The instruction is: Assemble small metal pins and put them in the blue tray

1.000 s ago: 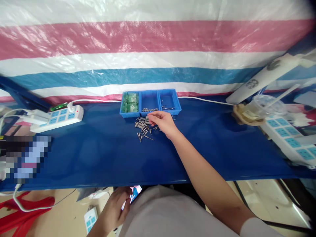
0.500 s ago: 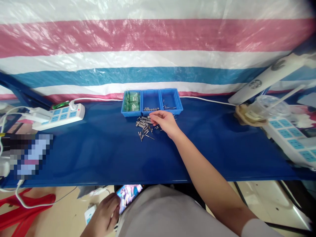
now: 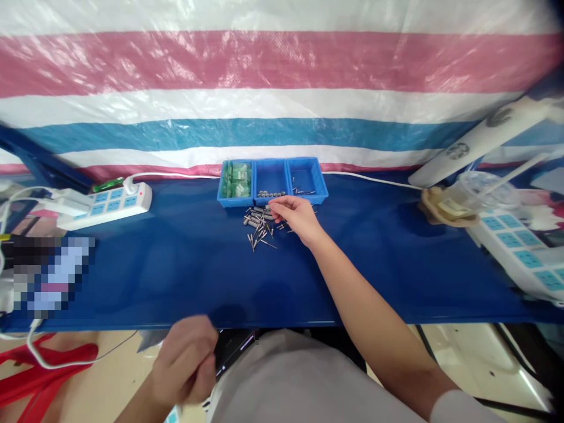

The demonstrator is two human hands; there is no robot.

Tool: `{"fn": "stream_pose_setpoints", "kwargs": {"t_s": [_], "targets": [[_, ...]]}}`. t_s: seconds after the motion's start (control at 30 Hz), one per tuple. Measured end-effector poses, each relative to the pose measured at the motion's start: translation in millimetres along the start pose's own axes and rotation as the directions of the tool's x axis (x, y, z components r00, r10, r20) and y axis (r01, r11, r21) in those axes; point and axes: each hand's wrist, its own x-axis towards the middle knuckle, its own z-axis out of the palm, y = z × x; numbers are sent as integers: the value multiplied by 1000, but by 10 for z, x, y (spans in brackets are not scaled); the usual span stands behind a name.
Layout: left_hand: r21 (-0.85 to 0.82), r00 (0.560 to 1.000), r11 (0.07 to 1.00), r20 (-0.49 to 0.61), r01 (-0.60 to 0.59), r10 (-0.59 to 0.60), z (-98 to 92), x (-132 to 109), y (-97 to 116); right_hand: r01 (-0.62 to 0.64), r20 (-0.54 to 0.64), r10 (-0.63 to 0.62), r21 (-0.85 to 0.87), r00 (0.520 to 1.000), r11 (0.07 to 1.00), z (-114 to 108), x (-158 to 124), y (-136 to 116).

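My right hand [image 3: 296, 216] reaches over a pile of small metal shafts and bits [image 3: 261, 230] on the blue table. Its thumb and fingertips come together in a pinch at the pile's right side; whatever is between them is too small to make out. Behind the pile stand three joined blue bins [image 3: 326, 192]. Green plastic packets [image 3: 238, 179] fill the left one, small metal cylinders [image 3: 271, 194] lie in the middle one, and a few thin metal shafts [image 3: 304, 191] in the right. My left hand [image 3: 187, 358], blurred and curled, hovers by the table's front edge, above a dark-screened phone [image 3: 233, 348] on my lap.
A white power strip [image 3: 112, 205] with plugs and cables sits at the left, near a pixelated device [image 3: 61, 276]. At the right are a plastic cup with a straw [image 3: 473, 194], another power strip [image 3: 520, 249] and a long white tube [image 3: 467, 144]. Striped sheeting [image 3: 282, 64] hangs behind.
My left hand has lifted off the phone, rising slightly and curling its fingers. The phone's screen has gone from a bright picture to mostly dark. My right hand has stayed at the pile.
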Motion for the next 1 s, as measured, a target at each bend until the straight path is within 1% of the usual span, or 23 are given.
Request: {"fn": "stream_pose_setpoints", "kwargs": {"t_s": [0.03, 0.07, 0.1, 0.13, 0.17, 0.2, 0.23, 0.27, 0.33, 0.37, 0.43, 0.47, 0.5, 0.53, 0.6, 0.67, 0.77, 0.9, 1.0], "targets": [[42, 1000, 999, -4, 25, -25, 20, 140, -61, 3, -3, -3, 5, 1000, 1000, 9, -2, 3], [69, 992, 992, 51, 108, -111, 62, 288, -146, 5, -2, -5, 10, 1000, 1000, 17, -5, 4], [94, 963, 975, 164, 203, -216, 126, 444, -251, 6, 3, -6, 14, 1000, 1000, 24, -9, 2], [127, 922, 949, 230, 288, -311, 211, 608, -367, 7, 10, -7, 16, 1000, 1000, 27, -13, -1], [155, 889, 920, 245, 359, -388, 311, 777, -489, 11, 14, -11, 19, 1000, 1000, 27, -16, -5], [162, 864, 898, 245, 410, -439, 423, 944, -610, 18, 15, -18, 23, 1000, 1000, 23, -18, -11], [146, 856, 892, 252, 427, -451, 540, 1103, -726, 28, 13, -29, 30, 999, 999, 16, -18, -16], [116, 864, 897, 243, 426, -442, 657, 1246, -832, 41, 7, -41, 40, 999, 998, 7, -16, -21], [44, 891, 914, 207, 404, -404, 866, 1459, -1008, 65, -19, -63, 62, 998, 996, -16, -5, -24], [-1, 907, 923, 188, 384, -377, 953, 1519, -1074, 74, -36, -71, 73, 997, 995, -28, 2, -22], [-117, 922, 922, 177, 368, -345, 1083, 1544, -1167, 81, -56, -76, 92, 995, 992, -44, 12, -13], [-178, 923, 909, 155, 376, -352, 1127, 1516, -1197, 78, -53, -73, 97, 996, 992, -47, 15, -7], [-232, 919, 889, 119, 394, -376, 1160, 1470, -1219, 69, -38, -66, 97, 997, 993, -47, 15, -1], [-283, 909, 866, 71, 413, -411, 1182, 1414, -1236, 57, -18, -56, 91, 998, 994, -43, 13, 5], [-348, 885, 827, 14, 442, -466, 1200, 1307, -1264, 36, 16, -38, 65, 999, 997, -31, 3, 13], [-377, 874, 811, -3, 448, -485, 1195, 1242, -1289, 31, 23, -32, 45, 999, 999, -19, -6, 15], [-404, 874, 800, 1, 444, -485, 1176, 1229, -1321, 36, 18, -37, 55, 999, 998, -16, -14, 13], [-396, 875, 804, -2, 444, -485, 1180, 1240, -1370, 17, 47, -20, 62, 999, 998, -20, -13, 14], [-387, 871, 802, 6, 456, -492, 1185, 1221, -1405, 14, 43, -16, 40, 999, 999, -10, -13, 18]]}}
